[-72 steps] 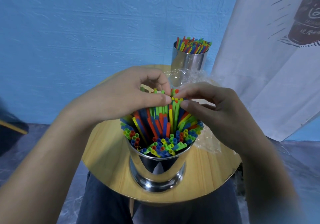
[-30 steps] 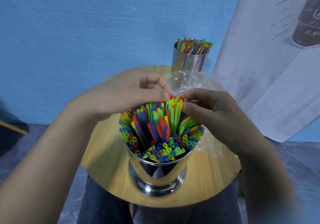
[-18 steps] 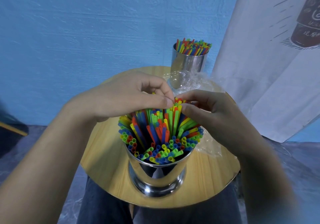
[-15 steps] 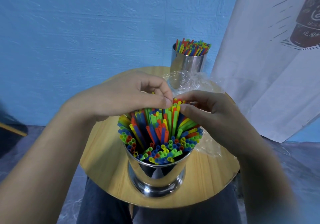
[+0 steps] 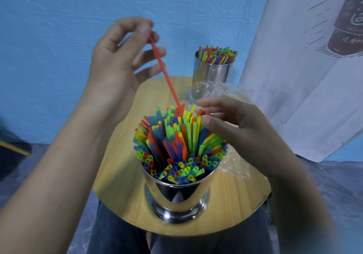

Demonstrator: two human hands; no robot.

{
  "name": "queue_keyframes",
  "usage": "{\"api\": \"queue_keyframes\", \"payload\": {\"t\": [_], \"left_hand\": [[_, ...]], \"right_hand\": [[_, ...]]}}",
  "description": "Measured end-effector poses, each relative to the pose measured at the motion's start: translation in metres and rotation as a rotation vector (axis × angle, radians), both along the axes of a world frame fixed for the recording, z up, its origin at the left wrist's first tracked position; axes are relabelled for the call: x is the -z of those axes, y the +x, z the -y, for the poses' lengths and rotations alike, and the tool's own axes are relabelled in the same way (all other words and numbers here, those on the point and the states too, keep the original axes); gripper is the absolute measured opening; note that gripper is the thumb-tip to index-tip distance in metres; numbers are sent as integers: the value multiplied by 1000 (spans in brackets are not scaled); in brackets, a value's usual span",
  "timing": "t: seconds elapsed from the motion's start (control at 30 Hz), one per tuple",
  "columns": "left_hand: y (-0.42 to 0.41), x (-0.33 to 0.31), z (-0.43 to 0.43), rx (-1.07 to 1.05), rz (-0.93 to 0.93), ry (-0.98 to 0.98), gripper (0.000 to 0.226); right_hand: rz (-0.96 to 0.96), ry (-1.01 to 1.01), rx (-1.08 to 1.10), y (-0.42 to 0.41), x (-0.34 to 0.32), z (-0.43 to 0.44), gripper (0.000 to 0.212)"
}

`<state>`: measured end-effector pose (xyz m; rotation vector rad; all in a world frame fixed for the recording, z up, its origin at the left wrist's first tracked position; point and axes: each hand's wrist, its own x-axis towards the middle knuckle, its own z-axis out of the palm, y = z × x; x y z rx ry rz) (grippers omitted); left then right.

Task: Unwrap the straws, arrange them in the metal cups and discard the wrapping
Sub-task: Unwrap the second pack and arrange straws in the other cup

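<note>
The near metal cup (image 5: 177, 196) stands at the bench's (image 5: 121, 191) front edge, polished steel, mirror-bright, flaring upward from a stepped foot. It is packed with thin plastic straws (image 5: 176, 143), hollow tubes in red, blue, green and yellow that fan outward, the front ones leaning over the rim. The bench is a round board with a pale wood-grain face, and the person's dark trouser legs show beneath it.

The right hand (image 5: 243, 128) rests against the right side of the bundle, fingers loosely spread and grasping nothing, steadying the tops. Crinkled clear wrapping (image 5: 235, 167) lies under and behind that wrist, by the right edge. The left hand (image 5: 121, 57) is raised above the cup, pinching the top of a single red straw (image 5: 165, 71) between thumb and fingertip; the straw's lower end reaches the middle of the bundle.

Risks as I judge them: the cup is tall, top-heavy and close to the front edge, so a sideways push could tip it into the lap. The light, smooth straws slide easily, so a neighbour may ride up or flick out. The slick film could slip off the bench.

The far metal cup (image 5: 213, 73), cylindrical and equally shiny, sits at the far edge holding more straws, with more wrapping at its foot.
</note>
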<state>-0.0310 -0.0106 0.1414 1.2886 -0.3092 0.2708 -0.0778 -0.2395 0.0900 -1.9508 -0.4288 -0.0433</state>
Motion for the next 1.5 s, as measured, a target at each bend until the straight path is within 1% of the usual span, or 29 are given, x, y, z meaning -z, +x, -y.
{"api": "queue_keyframes", "payload": {"t": [0.07, 0.1, 0.17, 0.33, 0.4, 0.47, 0.5, 0.57, 0.63, 0.7, 0.77, 0.87, 0.97, 1.1, 1.17, 1.23, 1.27, 1.33, 1.4, 1.5], "left_hand": [[2, 0, -5, -54, -22, -175, 6], [3, 3, -7, -70, -46, -262, 7], [5, 10, -11, -69, -100, -374, 9], [2, 32, -15, -52, -201, -420, 8], [2, 36, -16, -78, -225, -387, 8], [2, 39, -16, -88, -264, -284, 8], [2, 40, -17, -81, -283, -191, 7], [0, 40, -17, -29, -307, 46, 7], [-2, 39, -18, 39, -315, 270, 12], [-4, 35, -17, 97, -309, 469, 16], [-3, 32, -16, 155, -300, 639, 14], [-4, 30, -16, 222, -299, 763, 16], [-4, 29, -15, 218, -278, 790, 14], [-3, 25, -16, 221, -251, 824, 11], [-2, 23, -16, 218, -236, 844, 9], [-1, 22, -16, 224, -238, 857, 7], [-2, 22, -16, 230, -240, 853, 7], [-1, 21, -17, 229, -231, 813, 8], [1, 17, -17, 206, -219, 707, 9], [5, 12, -16, 203, -214, 403, 8]], "right_hand": [[15, 17, -7, -1, -2, -1, 27], [33, 32, -11, -1, -3, -2, 25], [85, 63, -14, -2, -4, -3, 22], [126, 203, 17, -2, -4, -7, 19], [151, 276, 20, -2, -4, -8, 16], [187, 361, 26, -2, -5, -8, 17], [209, 415, 37, -1, -6, -7, 17], [225, 569, 71, -1, -9, -6, 16], [242, 685, 130, -1, -14, -5, 17], [267, 732, 201, 0, -17, -1, 15], [282, 748, 262, 0, -20, 4, 15], [297, 720, 338, -1, -22, 8, 13], [334, 635, 382, -1, -20, 7, 13], [394, 459, 350, 0, -18, 1, 11], [417, 383, 330, -1, -16, -4, 18], [453, 371, 318, -3, -15, -9, 33], [465, 373, 299, -4, -14, -10, 37], [446, 339, 254, -3, -10, -12, 33], [403, 259, 230, 1, -4, -11, 22], [352, 89, 165, 7, 3, -8, 7]]}}
